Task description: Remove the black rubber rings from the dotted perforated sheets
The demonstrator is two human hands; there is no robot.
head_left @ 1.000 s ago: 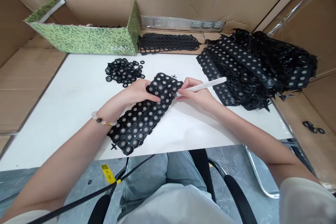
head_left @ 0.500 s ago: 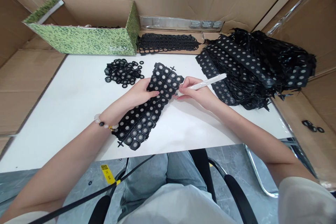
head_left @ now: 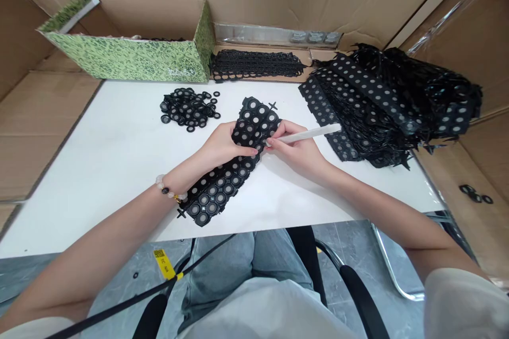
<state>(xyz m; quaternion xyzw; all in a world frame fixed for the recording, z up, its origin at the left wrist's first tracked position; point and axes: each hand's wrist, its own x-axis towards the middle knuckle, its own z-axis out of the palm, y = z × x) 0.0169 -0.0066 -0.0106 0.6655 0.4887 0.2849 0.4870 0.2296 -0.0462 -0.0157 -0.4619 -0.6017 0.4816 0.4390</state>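
The black rubber sheet of round rings (head_left: 218,190) lies on the white table (head_left: 119,137) and looks light and floppy, so the left hand (head_left: 225,145) squeezes its middle while the right hand (head_left: 298,151) pinches a thin white stick (head_left: 310,132).

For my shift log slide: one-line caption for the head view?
Left hand grips a black ring sheet on the white table; right hand holds a white stick at its edge.

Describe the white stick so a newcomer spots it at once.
On the white table, find the right hand beside the black ring sheet. It pinches the white stick, tip at the sheet: the only slim pale rod among black parts.
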